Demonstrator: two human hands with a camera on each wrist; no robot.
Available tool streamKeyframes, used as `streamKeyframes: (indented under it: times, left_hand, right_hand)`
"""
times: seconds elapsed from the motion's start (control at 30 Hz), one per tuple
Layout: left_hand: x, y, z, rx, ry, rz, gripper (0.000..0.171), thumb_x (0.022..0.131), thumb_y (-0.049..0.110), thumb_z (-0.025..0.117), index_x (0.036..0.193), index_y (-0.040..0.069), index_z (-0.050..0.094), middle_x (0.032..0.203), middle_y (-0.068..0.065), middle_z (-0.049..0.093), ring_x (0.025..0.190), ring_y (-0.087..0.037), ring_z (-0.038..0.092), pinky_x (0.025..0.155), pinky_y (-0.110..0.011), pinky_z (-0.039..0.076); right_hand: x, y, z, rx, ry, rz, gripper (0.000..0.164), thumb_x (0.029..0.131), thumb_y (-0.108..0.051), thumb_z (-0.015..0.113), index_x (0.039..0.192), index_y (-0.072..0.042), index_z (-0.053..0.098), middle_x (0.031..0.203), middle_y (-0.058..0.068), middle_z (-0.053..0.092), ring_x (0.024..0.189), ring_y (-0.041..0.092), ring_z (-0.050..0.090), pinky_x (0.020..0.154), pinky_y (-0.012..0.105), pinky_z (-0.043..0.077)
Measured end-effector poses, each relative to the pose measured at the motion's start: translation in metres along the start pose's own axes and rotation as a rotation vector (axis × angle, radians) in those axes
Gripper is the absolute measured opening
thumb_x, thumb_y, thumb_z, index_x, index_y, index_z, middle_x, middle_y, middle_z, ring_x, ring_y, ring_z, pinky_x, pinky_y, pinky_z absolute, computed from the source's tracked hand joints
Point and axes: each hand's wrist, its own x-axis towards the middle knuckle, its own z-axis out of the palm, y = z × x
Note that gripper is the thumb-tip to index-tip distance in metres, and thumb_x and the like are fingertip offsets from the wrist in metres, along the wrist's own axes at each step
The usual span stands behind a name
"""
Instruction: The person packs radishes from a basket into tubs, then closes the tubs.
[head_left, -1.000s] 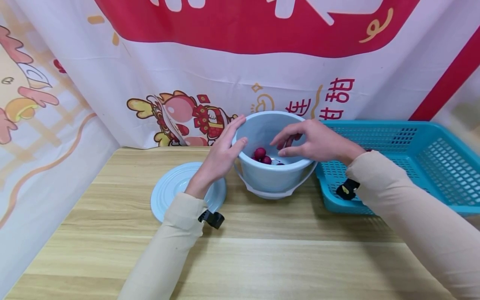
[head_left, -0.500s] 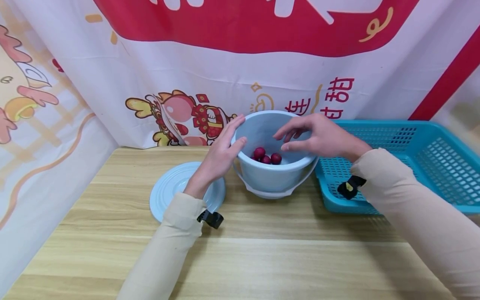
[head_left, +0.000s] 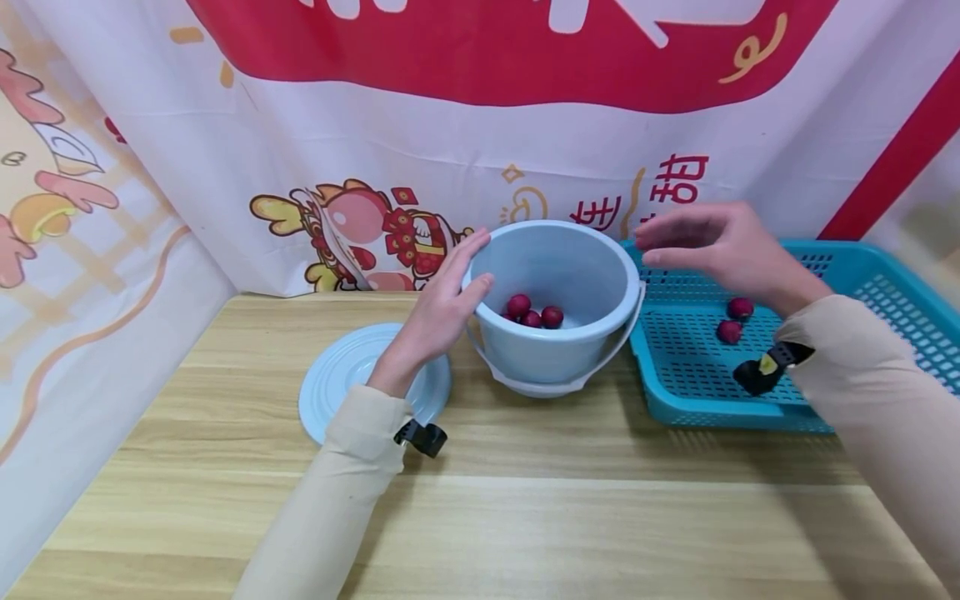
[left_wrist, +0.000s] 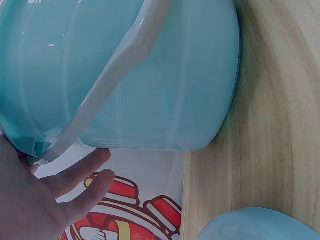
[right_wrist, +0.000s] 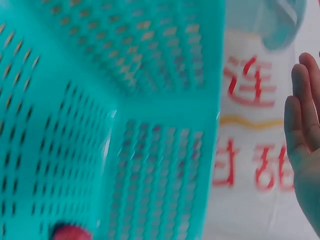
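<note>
The light blue bucket (head_left: pixel 551 358) stands upright on the table, its pale handle (left_wrist: pixel 107 80) hanging down in front. Inside lie several small round dark red fruits (head_left: pixel 552 317). My left hand (head_left: pixel 444 312) rests against the bucket's left rim, its fingers fairly straight along the outside and its thumb near the edge. To the right, my right hand (head_left: pixel 731 246) hovers over the teal basket (head_left: pixel 750 410), fingers extended, with nothing visible in its grasp. Two more of the dark red fruits (head_left: pixel 729 332) lie on the basket's floor; one fruit (right_wrist: pixel 72 232) shows blurred in the right wrist view.
A round light blue lid (head_left: pixel 330 375) lies on the wooden table (head_left: pixel 525 517), left of the bucket and partly under the left forearm. Behind the table hangs a printed white and red cloth (head_left: pixel 525 142), close to the bucket and basket.
My right hand has left the bucket, moving right and up over the basket. A fruit it was covering now shows with the others in the bucket. My left hand stays put.
</note>
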Motion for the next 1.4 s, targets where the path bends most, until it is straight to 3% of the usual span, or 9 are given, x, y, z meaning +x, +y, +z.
streamKeyframes:
  times: [0.23,0.47,0.67,0.8,0.87,0.97,1.07,1.2,1.4]
  left_hand:
    - [0.000,-0.001,-0.001,0.000,0.000,-0.007,0.063,0.110,0.037,0.045,0.169,0.026,0.027,0.179,0.005,0.019,0.166,-0.022,0.019,0.131,-0.063,0.026]
    - [0.000,-0.002,0.000,0.006,-0.006,-0.009,0.063,0.110,0.039,0.044,0.170,0.029,0.026,0.180,0.006,0.018,0.166,-0.020,0.019,0.131,-0.062,0.026]
    - [0.000,-0.001,0.000,0.003,0.001,-0.012,0.063,0.110,0.037,0.045,0.169,0.027,0.027,0.179,0.005,0.019,0.165,-0.021,0.021,0.131,-0.060,0.027]
    - [0.000,-0.001,0.000,-0.001,0.000,-0.013,0.063,0.110,0.036,0.045,0.169,0.028,0.027,0.179,0.007,0.019,0.165,-0.020,0.021,0.131,-0.059,0.027]
    - [0.000,-0.001,0.001,-0.003,0.000,-0.014,0.063,0.110,0.036,0.045,0.169,0.028,0.027,0.179,0.009,0.019,0.165,-0.020,0.021,0.131,-0.059,0.027]
    - [0.000,-0.002,0.001,-0.006,0.000,-0.015,0.062,0.110,0.035,0.045,0.169,0.028,0.027,0.179,0.009,0.020,0.165,-0.019,0.021,0.131,-0.059,0.027]
    - [0.001,-0.002,0.001,-0.007,-0.003,-0.010,0.062,0.110,0.036,0.045,0.169,0.028,0.027,0.179,0.008,0.020,0.165,-0.019,0.021,0.131,-0.060,0.027]
    - [0.001,-0.001,0.001,-0.006,-0.001,-0.008,0.062,0.110,0.036,0.045,0.169,0.029,0.027,0.179,0.006,0.020,0.165,-0.020,0.021,0.131,-0.060,0.028]
    - [0.001,-0.001,0.001,-0.001,0.001,-0.009,0.062,0.110,0.035,0.045,0.169,0.029,0.027,0.179,0.006,0.020,0.165,-0.021,0.022,0.130,-0.061,0.029]
  right_hand:
    - [-0.008,0.040,-0.028,-0.095,0.002,0.169,0.057,0.093,-0.039,0.081,0.146,-0.023,0.064,0.130,-0.011,0.070,0.112,0.007,0.066,0.080,0.021,0.062]
    - [-0.017,0.079,-0.050,-0.150,-0.023,0.337,0.073,0.089,-0.056,0.079,0.151,-0.025,0.058,0.124,-0.020,0.067,0.121,0.016,0.058,0.083,0.027,0.060]
    - [-0.022,0.106,-0.065,-0.169,-0.055,0.384,0.078,0.088,-0.057,0.080,0.154,-0.023,0.056,0.112,-0.032,0.068,0.121,0.017,0.058,0.091,0.041,0.060]
    - [-0.025,0.120,-0.074,-0.186,-0.080,0.388,0.074,0.092,-0.048,0.081,0.155,-0.018,0.054,0.110,-0.034,0.068,0.122,0.019,0.056,0.090,0.042,0.060]
    - [-0.027,0.125,-0.077,-0.192,-0.097,0.392,0.075,0.093,-0.045,0.080,0.156,-0.015,0.052,0.118,-0.026,0.070,0.128,0.026,0.054,0.089,0.041,0.060]
    - [-0.030,0.133,-0.079,-0.189,-0.131,0.401,0.075,0.095,-0.041,0.079,0.158,-0.012,0.049,0.140,0.000,0.069,0.133,0.035,0.050,0.089,0.040,0.061]
    - [-0.033,0.139,-0.081,-0.192,-0.147,0.418,0.074,0.097,-0.039,0.077,0.158,-0.010,0.048,0.150,0.017,0.062,0.125,0.025,0.058,0.089,0.038,0.061]
    - [-0.033,0.146,-0.082,-0.195,-0.160,0.430,0.072,0.098,-0.034,0.077,0.158,-0.007,0.048,0.148,0.020,0.063,0.119,0.020,0.061,0.094,0.045,0.062]
    - [-0.033,0.153,-0.079,-0.230,-0.220,0.439,0.069,0.099,-0.032,0.075,0.157,-0.003,0.048,0.157,0.033,0.047,0.138,0.053,0.039,0.095,0.063,0.056]
